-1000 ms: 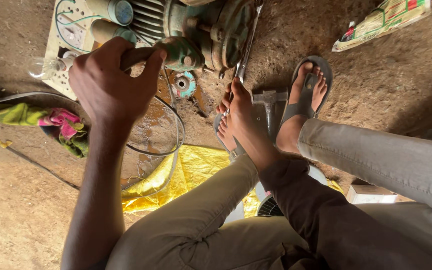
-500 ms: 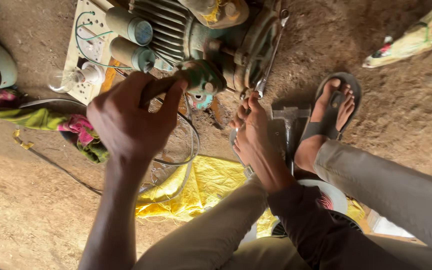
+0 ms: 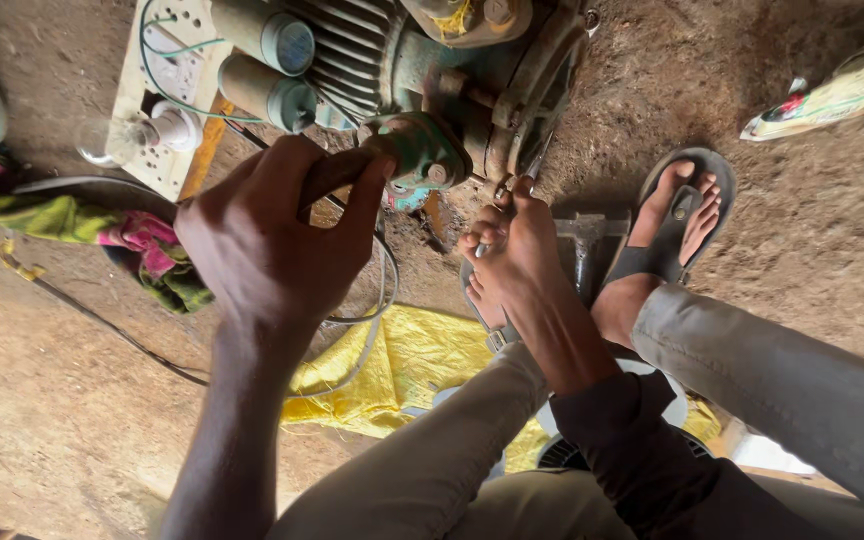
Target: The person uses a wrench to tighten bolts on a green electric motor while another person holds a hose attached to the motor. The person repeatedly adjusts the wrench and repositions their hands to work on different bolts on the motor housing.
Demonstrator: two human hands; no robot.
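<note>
Motor (image 3: 422,70), yellow sack (image 3: 402,370) on dirt floor (image 3: 62,400)

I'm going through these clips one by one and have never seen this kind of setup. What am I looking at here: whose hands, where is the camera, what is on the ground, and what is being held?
The camera sits on a person's head and looks down, so the arms and legs at the bottom are that person's own. They sit on a dirt floor in front of an old green motor. The left hand grips a dark handle pressed against a round green fitting on the motor. The right hand reaches to the motor's base and seems to hold a thin metal tool; what kind is unclear. Around lie a yellow sheet, a colourful cloth, a white board with wires, and a sandalled foot.
</note>
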